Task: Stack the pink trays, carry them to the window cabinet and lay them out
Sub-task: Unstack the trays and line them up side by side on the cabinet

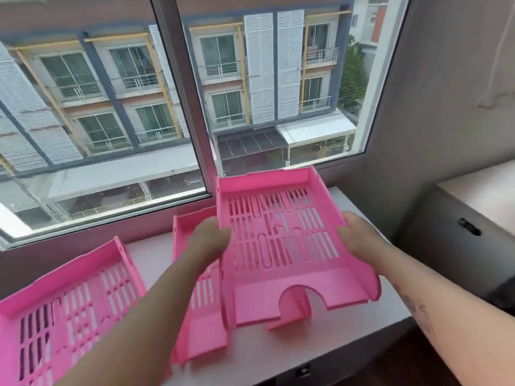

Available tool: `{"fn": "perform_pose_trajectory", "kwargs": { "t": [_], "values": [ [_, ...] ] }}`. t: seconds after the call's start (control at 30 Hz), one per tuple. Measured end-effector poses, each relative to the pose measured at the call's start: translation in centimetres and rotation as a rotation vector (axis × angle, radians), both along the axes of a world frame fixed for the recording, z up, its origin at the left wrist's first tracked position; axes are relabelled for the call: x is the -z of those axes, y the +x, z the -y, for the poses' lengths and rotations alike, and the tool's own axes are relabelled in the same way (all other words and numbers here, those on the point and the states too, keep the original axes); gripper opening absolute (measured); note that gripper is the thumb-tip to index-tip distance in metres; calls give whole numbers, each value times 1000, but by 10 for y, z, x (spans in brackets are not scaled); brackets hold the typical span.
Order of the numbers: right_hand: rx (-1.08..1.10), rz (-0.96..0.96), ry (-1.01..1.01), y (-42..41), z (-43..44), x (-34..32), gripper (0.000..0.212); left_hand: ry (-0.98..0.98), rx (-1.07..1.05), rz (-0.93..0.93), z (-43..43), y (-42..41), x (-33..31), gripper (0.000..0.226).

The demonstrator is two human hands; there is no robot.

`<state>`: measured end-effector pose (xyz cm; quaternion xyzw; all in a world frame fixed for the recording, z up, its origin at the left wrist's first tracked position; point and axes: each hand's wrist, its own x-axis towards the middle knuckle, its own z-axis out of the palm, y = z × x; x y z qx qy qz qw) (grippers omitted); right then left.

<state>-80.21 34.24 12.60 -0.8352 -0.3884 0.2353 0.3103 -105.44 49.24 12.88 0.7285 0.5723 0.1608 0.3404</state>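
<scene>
I hold one pink slotted tray tilted above the white cabinet top under the window. My left hand grips its left wall and my right hand grips its right wall. A second pink tray lies flat on the cabinet top just left of the held one, partly under it and my left forearm. A third pink tray lies further left, cut off by the frame's edge.
A large window with a grey centre post runs along the back of the cabinet. To the right stand a grey wall and a second white-topped cabinet with a black handle. Dark floor shows at lower right.
</scene>
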Motion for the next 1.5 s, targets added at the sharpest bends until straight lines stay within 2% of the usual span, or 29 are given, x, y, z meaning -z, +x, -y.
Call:
{"fn": "perform_pose_trajectory", "kwargs": {
  "t": [0.13, 0.23, 0.3, 0.47, 0.63, 0.7, 0.77, 0.8, 0.87, 0.9, 0.93, 0.97, 1.03, 1.1, 1.17, 1.5],
  "values": [
    [60, 45, -7, 63, 29, -4, 23, 3, 65, -6, 21, 72, -1, 23],
    [100, 28, -6, 106, 53, 0, 24, -12, 98, -33, 42, 122, 3, 38],
    [105, 14, -21, 131, 65, 9, 26, -27, 113, -90, 55, 147, 12, 46],
    [84, -98, -33, 160, 80, 45, 29, 5, 129, -277, 79, 175, 35, 30],
    [60, -155, -44, 164, 78, 70, 29, 116, 159, -504, 87, 180, 50, 28],
    [63, -153, -54, 166, 76, 75, 32, 127, 156, -471, 88, 177, 53, 27],
    [29, -145, -91, 166, 73, 76, 43, 178, 136, -324, 91, 169, 58, 35],
    [-11, -53, -129, 165, 71, 77, 52, 213, 114, -234, 94, 163, 61, 43],
    [-113, 372, -150, 155, 69, 75, 64, 247, 39, -98, 101, 151, 66, 55],
    [-192, 555, -101, 146, 67, 73, 65, 233, 3, -64, 104, 143, 69, 58],
    [-270, 639, -60, 135, 64, 72, 63, 205, -29, -36, 108, 136, 71, 60],
    [-339, 651, -57, 123, 62, 69, 60, 166, -58, -11, 112, 129, 74, 61],
    [-421, 540, -165, 103, 60, 76, 61, 93, -82, 30, 120, 114, 81, 61],
    [-445, 436, -291, 92, 59, 89, 65, 45, -39, 24, 127, 101, 89, 63],
    [-478, 428, -359, 88, 59, 100, 66, 18, 18, 3, 131, 93, 97, 70],
    [-546, 498, -335, 81, 15, 121, 66, 20, 33, -99, 123, 97, 112, 88]
  ]
}}
